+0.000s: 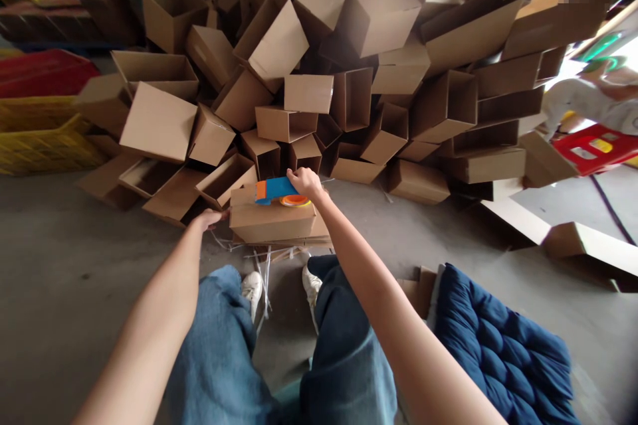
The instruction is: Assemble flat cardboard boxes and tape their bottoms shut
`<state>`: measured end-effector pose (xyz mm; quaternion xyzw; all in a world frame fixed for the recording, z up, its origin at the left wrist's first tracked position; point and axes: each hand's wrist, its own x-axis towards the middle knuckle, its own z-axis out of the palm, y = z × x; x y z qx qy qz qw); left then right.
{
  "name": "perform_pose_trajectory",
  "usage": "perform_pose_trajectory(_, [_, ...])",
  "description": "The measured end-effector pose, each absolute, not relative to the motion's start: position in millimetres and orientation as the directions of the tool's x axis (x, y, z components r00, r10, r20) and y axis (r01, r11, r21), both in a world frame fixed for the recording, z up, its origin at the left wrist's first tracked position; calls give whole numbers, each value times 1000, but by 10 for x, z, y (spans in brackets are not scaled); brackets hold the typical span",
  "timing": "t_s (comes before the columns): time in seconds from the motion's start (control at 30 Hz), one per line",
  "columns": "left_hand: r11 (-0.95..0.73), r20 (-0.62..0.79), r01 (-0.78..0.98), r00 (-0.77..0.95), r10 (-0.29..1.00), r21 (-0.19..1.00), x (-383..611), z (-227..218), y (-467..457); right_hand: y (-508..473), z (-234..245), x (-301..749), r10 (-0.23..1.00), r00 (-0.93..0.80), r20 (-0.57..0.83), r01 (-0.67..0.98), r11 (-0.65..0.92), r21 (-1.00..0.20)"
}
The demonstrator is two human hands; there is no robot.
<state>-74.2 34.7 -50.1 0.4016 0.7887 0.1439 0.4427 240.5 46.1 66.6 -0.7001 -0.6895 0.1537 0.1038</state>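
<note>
The right hand (306,182) grips a blue-and-orange handheld tape dispenser (276,188) atop an oblong brown cardboard box (272,223); the left hand (209,218) is at its left end, grip unclear. Folding looks done, taping apparently unfinished.

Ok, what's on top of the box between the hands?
On or just above the box: a blue tape dispenser, held in the right hand. The surface beneath is hidden.

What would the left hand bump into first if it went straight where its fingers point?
Most likely the box under the tape dispenser, at its left end. The left hand looks very close to it, maybe even touching; this one view can't settle that.
</note>
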Motion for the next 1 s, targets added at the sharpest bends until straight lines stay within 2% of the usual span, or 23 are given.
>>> perform_pose_trajectory(0.53, [636, -619, 513, -233, 750, 577, -764, -557, 344, 479, 653, 2418, 997, 9, -75, 931, -36, -363])
perform_pose_trajectory(1.0, [636, -596, 488, -261, 760, 598, -735, -547, 334, 460, 686, 2407, 996, 16, -88, 932, -46, -361])
